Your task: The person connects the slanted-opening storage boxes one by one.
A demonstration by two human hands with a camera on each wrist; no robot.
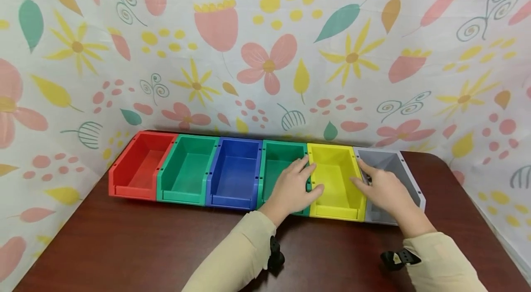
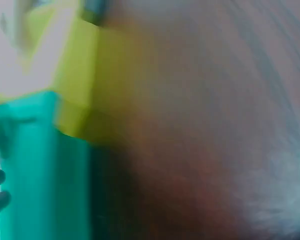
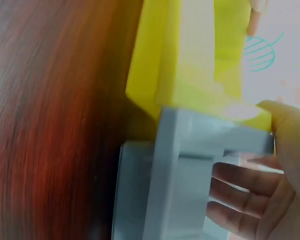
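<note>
Six-sided views aside, a yellow storage bin (image 1: 332, 177) stands between a green storage bin (image 1: 278, 167) and a grey storage bin (image 1: 379, 158), walls touching. My left hand (image 1: 292, 189) straddles the green and yellow walls, its thumb over the yellow bin, and grips them. Only its fingertips appear, blurred, at the edge of the left wrist view. With the thumb on the yellow side, my right hand (image 1: 386, 190) grips the adjoining yellow and grey walls. In the right wrist view its fingers (image 3: 240, 197) curl inside the grey bin.
Leftward, the row continues with a blue bin (image 1: 235, 170), another green bin (image 1: 188, 167) and a red bin (image 1: 143, 167). The bins stand on a dark reddish-brown table (image 1: 124, 241). Behind them hangs a flower-patterned cloth (image 1: 265, 15).
</note>
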